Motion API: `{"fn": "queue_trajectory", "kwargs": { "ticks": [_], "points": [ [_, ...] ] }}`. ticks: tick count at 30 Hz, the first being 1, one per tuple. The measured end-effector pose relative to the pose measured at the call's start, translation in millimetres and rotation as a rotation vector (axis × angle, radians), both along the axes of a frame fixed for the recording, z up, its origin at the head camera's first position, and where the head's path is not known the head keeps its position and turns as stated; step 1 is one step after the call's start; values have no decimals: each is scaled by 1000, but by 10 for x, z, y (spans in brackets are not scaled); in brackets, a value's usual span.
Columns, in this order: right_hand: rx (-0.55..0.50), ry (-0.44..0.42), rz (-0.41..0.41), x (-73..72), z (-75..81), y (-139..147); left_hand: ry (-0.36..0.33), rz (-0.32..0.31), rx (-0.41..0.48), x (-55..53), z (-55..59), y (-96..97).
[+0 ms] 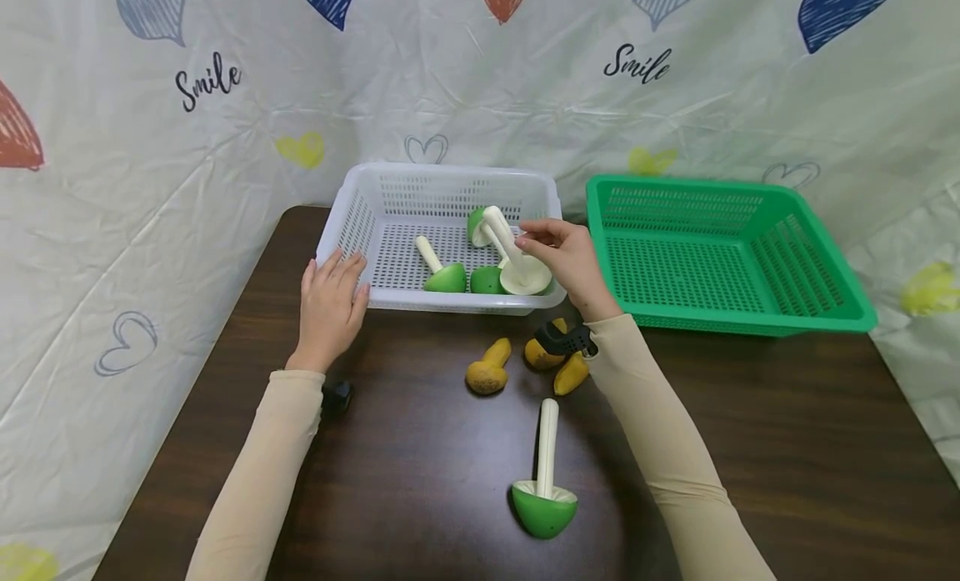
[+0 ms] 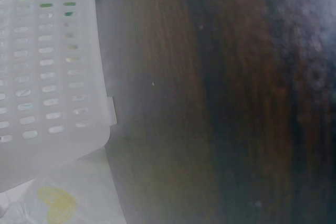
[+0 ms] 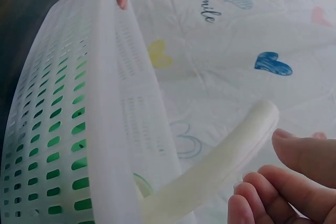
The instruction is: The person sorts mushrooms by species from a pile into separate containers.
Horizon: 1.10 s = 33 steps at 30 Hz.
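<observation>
My left hand (image 1: 330, 306) rests on the front left corner of a white basket (image 1: 442, 301), fingers extended over the rim. Inside the basket lie several toy mushrooms with green caps and white stems, one of them a left-hand mushroom (image 1: 446, 278). At the basket's right end, my right hand (image 1: 566, 260) hovers beside the upright stem of another mushroom (image 1: 527, 277). In the right wrist view, the loosely bent fingers (image 3: 273, 192) lie beside that white stem (image 3: 226, 161), with a small gap between them. The left wrist view shows only the basket's side and the table.
A green mushroom (image 1: 545, 510) lies on the dark wooden table (image 1: 420, 481). Behind it are yellow-brown, gourd-shaped pieces, one being the left piece (image 1: 487, 370); the right wrist partly covers others. A green basket (image 1: 750, 324) stands to the right. A patterned sheet (image 1: 465, 89) hangs behind.
</observation>
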State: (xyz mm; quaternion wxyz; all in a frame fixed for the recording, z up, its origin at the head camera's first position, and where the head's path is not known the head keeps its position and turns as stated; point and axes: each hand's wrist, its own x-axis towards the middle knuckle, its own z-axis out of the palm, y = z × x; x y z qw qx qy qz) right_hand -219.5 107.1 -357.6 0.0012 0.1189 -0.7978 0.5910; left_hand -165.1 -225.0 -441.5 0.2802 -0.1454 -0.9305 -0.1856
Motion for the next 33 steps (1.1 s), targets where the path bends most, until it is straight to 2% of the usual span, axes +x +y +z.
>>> {"fn": "queue_trajectory", "kwargs": {
  "ticks": [10,19,26,33],
  "points": [
    [-26,22,-9,10,-23,52,15,-2,-1,-6,11,9],
    [31,10,-2,38,-11,18,10,-4,1,-5,1,13],
    [-11,24,-8,58,-71,48,18,-4,4,-3,-8,17],
    [-20,15,13,251,-53,198,15,0,1,-5,15,2]
  ]
}}
